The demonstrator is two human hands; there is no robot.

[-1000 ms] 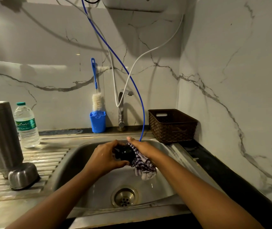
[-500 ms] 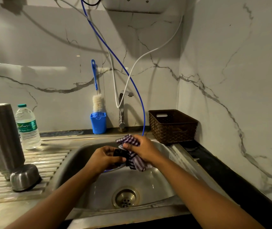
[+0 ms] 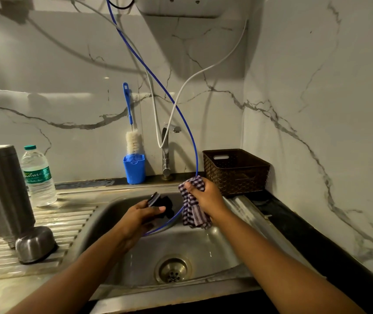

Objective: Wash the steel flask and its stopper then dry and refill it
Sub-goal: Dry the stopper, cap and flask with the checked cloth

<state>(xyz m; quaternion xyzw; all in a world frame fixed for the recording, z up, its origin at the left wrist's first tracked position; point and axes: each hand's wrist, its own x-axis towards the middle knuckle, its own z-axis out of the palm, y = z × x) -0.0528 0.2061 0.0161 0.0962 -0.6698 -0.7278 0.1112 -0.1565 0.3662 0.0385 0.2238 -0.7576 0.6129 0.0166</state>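
Over the steel sink, my left hand grips the black stopper, its ridged end tilted up and to the left. My right hand holds a bunched purple-and-white checked cloth just to the right of the stopper, a small gap between the two. The tall steel flask stands upright on the ribbed drainboard at the far left. Its steel cap cup lies upside down in front of it. A plastic water bottle stands behind the flask.
A tap rises behind the sink, with a blue hose and a white hose looping down from above. A bottle brush in a blue holder stands left of the tap. A brown basket sits at the right corner.
My hands have drawn apart: the cloth has come off the stopper and moved up and right with my right hand, while my left hand keeps the stopper, now uncovered.
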